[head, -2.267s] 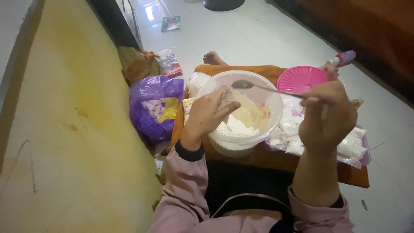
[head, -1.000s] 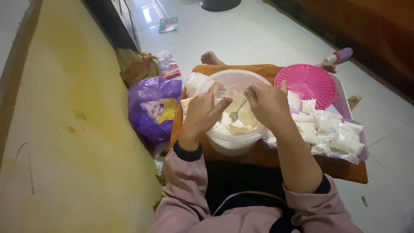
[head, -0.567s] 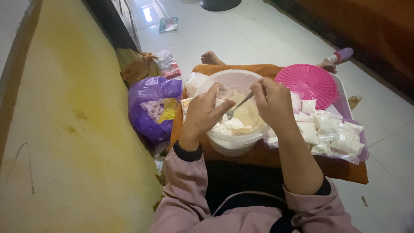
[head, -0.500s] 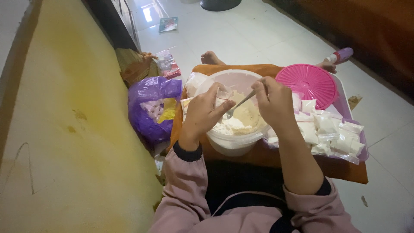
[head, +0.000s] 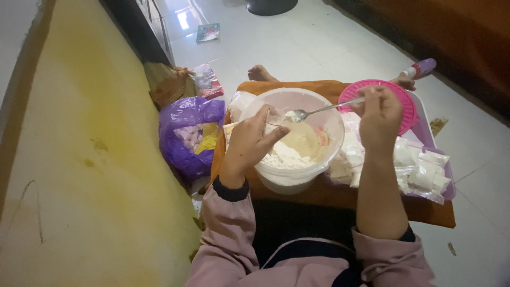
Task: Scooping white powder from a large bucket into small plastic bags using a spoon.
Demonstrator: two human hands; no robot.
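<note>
My left hand (head: pixel 254 141) holds a small clear plastic bag (head: pixel 274 118) open over a round translucent tub (head: pixel 324 165) of white powder. My right hand (head: pixel 380 112) grips the handle of a metal spoon (head: pixel 319 110). The spoon's bowl carries a little powder and sits at the mouth of the bag. The tub rests on an orange cloth (head: pixel 329 194) across my lap.
A tray (head: pixel 445 175) of several small filled white packets lies at the right, with a pink round lid (head: pixel 406 106) behind it. A purple plastic bag (head: pixel 186 133) with packets sits at the left beside a yellow mat (head: pixel 90 159). White tiled floor lies beyond, with a bottle (head: pixel 422 68).
My right hand has lifted the spoon out of the powder and drawn back to the right, bringing the spoon's bowl to the small bag. My left hand stayed at the tub's rim.
</note>
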